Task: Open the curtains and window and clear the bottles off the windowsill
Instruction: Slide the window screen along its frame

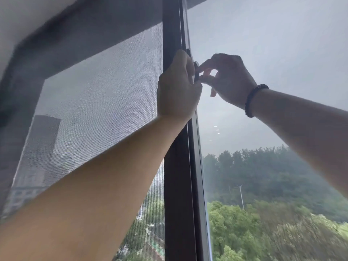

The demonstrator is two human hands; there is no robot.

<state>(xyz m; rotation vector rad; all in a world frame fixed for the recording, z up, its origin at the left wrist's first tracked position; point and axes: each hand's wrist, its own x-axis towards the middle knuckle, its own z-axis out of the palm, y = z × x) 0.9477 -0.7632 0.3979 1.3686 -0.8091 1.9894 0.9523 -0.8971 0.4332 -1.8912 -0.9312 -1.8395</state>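
Mesh screen [105, 102] fills the left pane, dark window frame [175, 176] runs up the middle. Left hand [177, 89] grips the frame, fingers curled round it beside a small black latch [196, 71]. Right hand [228, 78] (beaded bracelet [253, 99] on wrist) pinches that latch with thumb and fingertips, glass pane [273, 53] behind.

This looks like a room high up in an apartment or similar tall building, seen right at its window: a dark brown metal window frame post [175, 166] runs from twelve to six o'clock, with a grey fine-mesh insect screen [105, 102] at nine o'clock and a clear glass pane [273, 44] at three o'clock. Through them lie the tops of green leafy trees [263, 223] at five o'clock, a grey tall tower block [40, 147] at eight o'clock, and a thin white street lamp [240, 194] far below
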